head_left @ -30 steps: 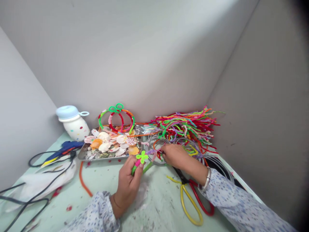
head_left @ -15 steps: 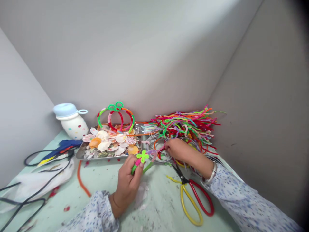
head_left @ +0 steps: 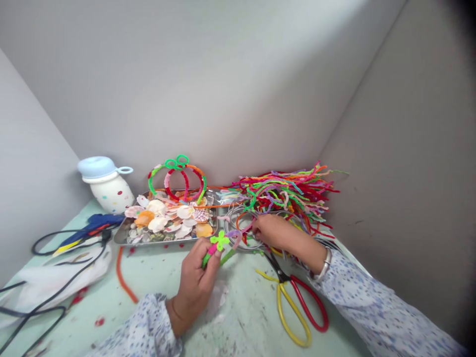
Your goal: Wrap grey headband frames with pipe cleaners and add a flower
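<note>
One fuzzy band (head_left: 228, 256) held over the bench (head_left: 245, 310)

The fuzzy band is gripped in the left hand (head_left: 197, 275), with a green flower (head_left: 219, 241) on it. Its long side is bent in a curve toward the right hand (head_left: 274, 234), but the left hand is nearer. A pink strand (head_left: 248, 226), slanted between the curve and the right hand, seems pinched by those fingertips. Scissors (head_left: 283, 277) are seen near the right wrist.

Soft diffuse light, brightest on back wall (head_left: 223, 89) high above right hand (head_left: 273, 233); side wall (head_left: 401, 163) to the hand's right dim, black vignette farther right, fine detail soft
</note>
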### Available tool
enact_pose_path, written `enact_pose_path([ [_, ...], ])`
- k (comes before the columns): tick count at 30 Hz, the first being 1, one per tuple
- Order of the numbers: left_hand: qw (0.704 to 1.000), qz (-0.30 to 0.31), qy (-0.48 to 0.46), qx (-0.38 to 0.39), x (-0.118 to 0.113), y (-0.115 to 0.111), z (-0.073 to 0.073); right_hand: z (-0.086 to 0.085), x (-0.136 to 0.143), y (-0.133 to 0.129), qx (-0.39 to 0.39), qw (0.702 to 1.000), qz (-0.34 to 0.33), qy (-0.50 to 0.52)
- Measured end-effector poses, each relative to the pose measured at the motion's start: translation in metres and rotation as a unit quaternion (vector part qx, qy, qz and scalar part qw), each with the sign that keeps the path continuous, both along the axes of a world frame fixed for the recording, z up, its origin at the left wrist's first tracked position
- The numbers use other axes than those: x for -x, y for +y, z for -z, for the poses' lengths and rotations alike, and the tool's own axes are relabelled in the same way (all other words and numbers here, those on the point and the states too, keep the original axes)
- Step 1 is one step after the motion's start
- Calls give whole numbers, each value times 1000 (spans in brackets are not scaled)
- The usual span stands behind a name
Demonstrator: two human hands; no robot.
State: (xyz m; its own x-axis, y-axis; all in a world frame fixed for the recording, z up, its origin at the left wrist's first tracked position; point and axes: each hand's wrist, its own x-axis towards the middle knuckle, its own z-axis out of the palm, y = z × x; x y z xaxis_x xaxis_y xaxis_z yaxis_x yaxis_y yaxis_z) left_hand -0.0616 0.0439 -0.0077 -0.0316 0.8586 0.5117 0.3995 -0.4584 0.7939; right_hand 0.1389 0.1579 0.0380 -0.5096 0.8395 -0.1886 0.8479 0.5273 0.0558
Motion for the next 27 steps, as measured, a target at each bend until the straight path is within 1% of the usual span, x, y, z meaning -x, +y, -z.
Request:
enact_pose_path([
  [7,1000,-4,9,1,-1,0,-1,14,1,2,-50,998,31,2],
  [10,1000,-3,9,4,-1,0,-1,17,-2,4,-56,998,33,6],
  [20,1000,-1,2,9,-1,0,-1,19,5,3,-68,997,17,15],
  [24,1000,-3,6,12,-1,0,-1,16,-1,7,-73,997,21,35],
  [27,1000,-8,7,12,-1,1,-1,11,-8,10,-62,997,16,47],
])
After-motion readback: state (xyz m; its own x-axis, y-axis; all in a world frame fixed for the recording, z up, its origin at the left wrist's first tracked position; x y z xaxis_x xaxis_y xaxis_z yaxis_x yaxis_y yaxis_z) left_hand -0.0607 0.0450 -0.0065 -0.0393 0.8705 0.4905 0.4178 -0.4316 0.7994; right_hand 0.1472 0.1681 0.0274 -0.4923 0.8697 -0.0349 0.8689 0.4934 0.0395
